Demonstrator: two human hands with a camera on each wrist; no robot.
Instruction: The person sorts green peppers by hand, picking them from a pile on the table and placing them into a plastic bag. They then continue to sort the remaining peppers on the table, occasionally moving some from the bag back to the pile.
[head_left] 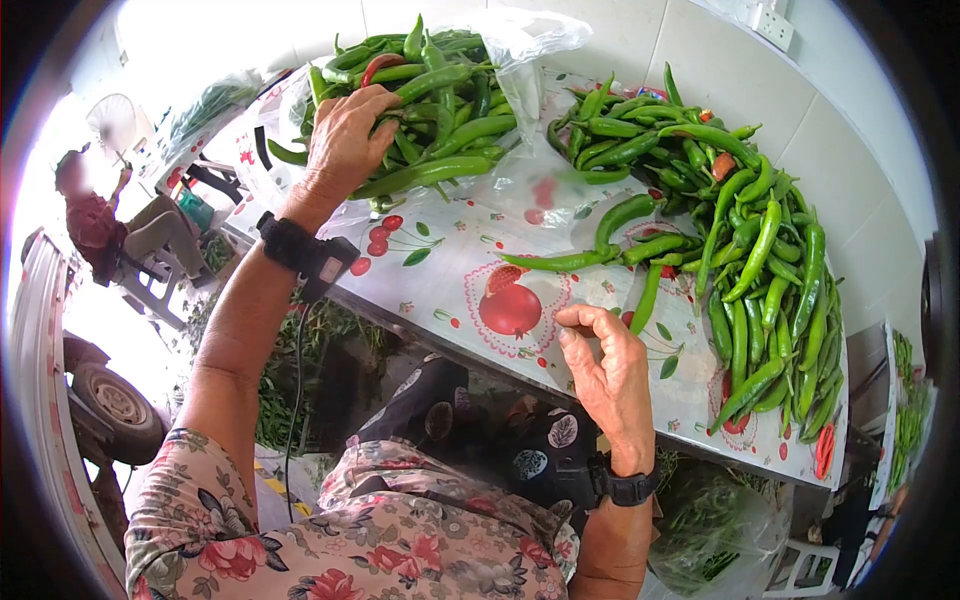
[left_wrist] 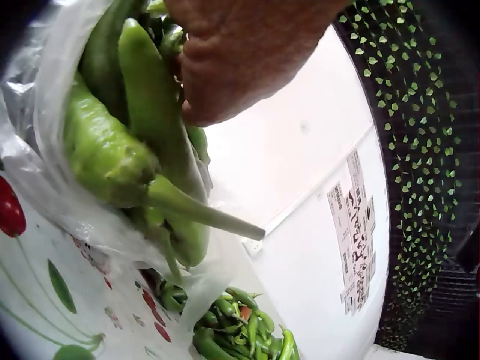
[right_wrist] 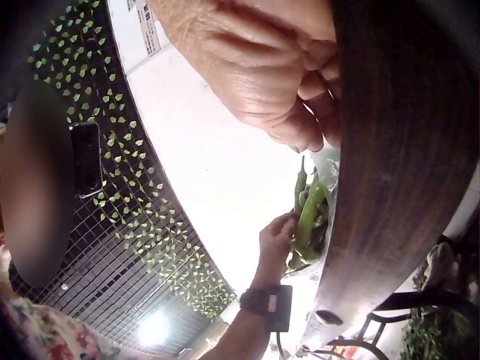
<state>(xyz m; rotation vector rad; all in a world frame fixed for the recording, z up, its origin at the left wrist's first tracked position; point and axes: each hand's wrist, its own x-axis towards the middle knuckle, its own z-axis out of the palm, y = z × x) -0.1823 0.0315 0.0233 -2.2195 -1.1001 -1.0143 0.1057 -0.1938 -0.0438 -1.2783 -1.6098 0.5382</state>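
My left hand rests on a heap of long green peppers in a clear plastic bag. Beside its fingers a red pepper lies on the heap. In the left wrist view the hand overlaps the peppers, its fingertips hidden; I cannot tell whether they grip one. My right hand hovers near the table's front edge, thumb and forefinger bent toward each other with nothing between them. Several loose green peppers lie just beyond it.
A larger spread of green peppers covers the right side of the patterned tablecloth. White tiled wall stands behind. Under the table are leafy greens and a bag of greens. A person sits far left.
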